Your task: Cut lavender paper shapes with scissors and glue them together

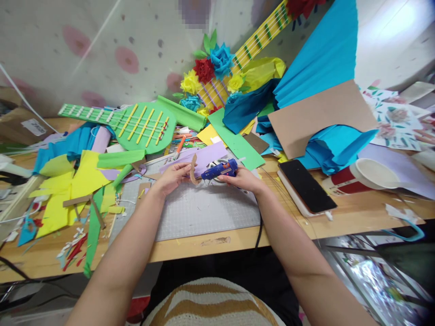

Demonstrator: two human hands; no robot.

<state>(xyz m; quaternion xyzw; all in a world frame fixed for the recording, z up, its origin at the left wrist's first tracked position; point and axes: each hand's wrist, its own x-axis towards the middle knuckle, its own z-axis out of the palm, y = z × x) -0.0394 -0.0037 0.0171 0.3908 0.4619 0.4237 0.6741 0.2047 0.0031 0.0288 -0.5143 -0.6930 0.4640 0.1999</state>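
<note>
My right hand (242, 179) is closed around a blue hot glue gun (219, 170), whose nozzle points left. My left hand (172, 176) pinches a narrow curved strip of brown cardboard (193, 169) right at the nozzle. Both hands hover over a grey cutting mat (204, 210) on the wooden table (353, 213). A black cord (259, 226) runs from the glue gun down over the table's front edge.
Green paper guitar (136, 121) lies behind the hands; a yellow one with paper flowers (217, 72) leans at the back. Crepe paper sheets and scraps cover the left side. A black phone (306, 184), red paper cup (360, 176) and brown cardboard sheet (319, 115) lie right.
</note>
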